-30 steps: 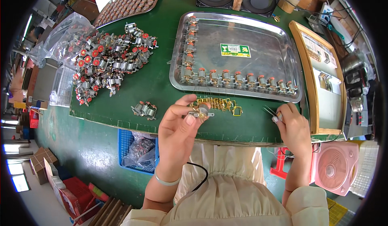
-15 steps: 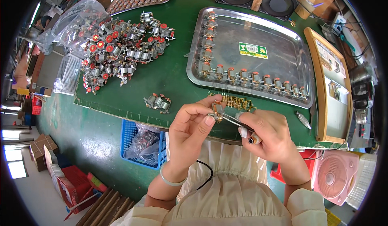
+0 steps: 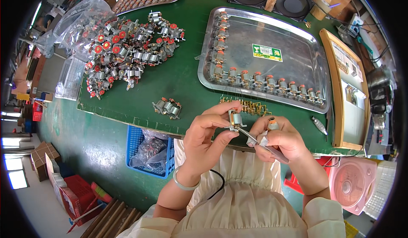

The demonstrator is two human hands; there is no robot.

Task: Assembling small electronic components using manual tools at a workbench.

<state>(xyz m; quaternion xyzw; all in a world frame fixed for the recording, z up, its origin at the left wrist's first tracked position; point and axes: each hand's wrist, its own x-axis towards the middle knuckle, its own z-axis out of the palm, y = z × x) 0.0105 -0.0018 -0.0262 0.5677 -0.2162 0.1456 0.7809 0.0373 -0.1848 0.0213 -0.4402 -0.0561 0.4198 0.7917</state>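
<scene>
- Head view: the left hand (image 3: 206, 142) has its grip pinched narrow on a small silver metal part (image 3: 236, 118), held near the surface's (image 3: 193, 82) near edge.
- That part sits at the left grip's 2 o'clock and the right hand's (image 3: 279, 140) 10 o'clock.
- The right grip is wrapped around slim tweezers (image 3: 246, 132); their tips reach the part's lower end, around 5 o'clock, too small to tell whether pinching.
- Probably light and stiff, smooth-sided, with delicate projecting ends; best held by its rounded body.
- Gold wire frames (image 3: 257, 108) lie at its 2 o'clock, the tray (image 3: 238, 46) at 1 o'clock.
</scene>
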